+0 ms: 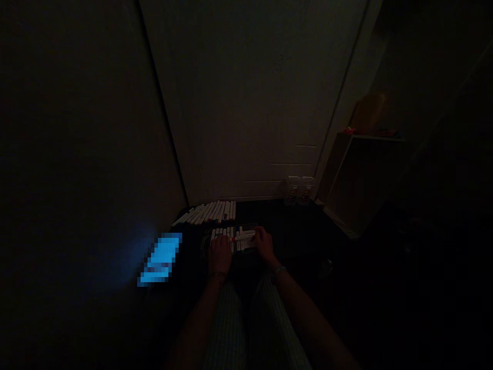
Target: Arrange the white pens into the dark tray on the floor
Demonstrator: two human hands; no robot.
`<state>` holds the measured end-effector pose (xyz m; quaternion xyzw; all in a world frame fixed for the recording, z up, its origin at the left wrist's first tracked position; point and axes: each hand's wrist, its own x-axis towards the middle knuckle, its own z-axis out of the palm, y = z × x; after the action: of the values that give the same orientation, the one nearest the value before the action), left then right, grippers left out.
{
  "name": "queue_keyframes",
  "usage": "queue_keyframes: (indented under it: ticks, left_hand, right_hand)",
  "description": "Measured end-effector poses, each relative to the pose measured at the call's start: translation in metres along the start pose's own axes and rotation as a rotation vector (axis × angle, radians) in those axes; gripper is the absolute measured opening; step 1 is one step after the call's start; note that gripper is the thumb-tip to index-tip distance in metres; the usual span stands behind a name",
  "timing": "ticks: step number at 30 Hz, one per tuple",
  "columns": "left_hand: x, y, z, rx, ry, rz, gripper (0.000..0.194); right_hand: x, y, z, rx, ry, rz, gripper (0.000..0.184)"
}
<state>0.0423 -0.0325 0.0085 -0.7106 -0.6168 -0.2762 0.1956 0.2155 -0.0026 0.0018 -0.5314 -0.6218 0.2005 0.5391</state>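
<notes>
In the dim light, a row of white-barrelled markers (239, 242) lies side by side in a clear case (205, 247) on the dark tabletop. My left hand (220, 253) rests over the left part of this row, its fingers lying on the markers. Crosswise above the row is a white marker with a red end (245, 237). My right hand (264, 244) pinches its right end, while the red end comes close to my left fingers. Whether those fingers touch it is too dark to tell.
Behind the case, several more white markers (215, 211) lie fanned out. Two clear plastic containers (299, 190) stand at the back right by the wall. A glowing blue pixelated screen (160, 259) is at the left edge. A cabinet (370, 169) stands to the right.
</notes>
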Motion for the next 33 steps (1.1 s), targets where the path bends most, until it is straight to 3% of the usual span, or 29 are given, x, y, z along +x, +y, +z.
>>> queue_keyframes:
  ticks: [16,33]
  left_hand:
    - [-0.0005,-0.0026,0.0082,0.002,0.001,0.013,0.029]
    - [-0.0009,-0.0022,0.0039,0.048,-0.004,0.048,0.031]
  right_hand:
    - [-0.0001,-0.0037,-0.0019,0.008,-0.014,0.029,0.027]
    - [0.0000,-0.0021,-0.0015,0.010,-0.018,0.013,0.027]
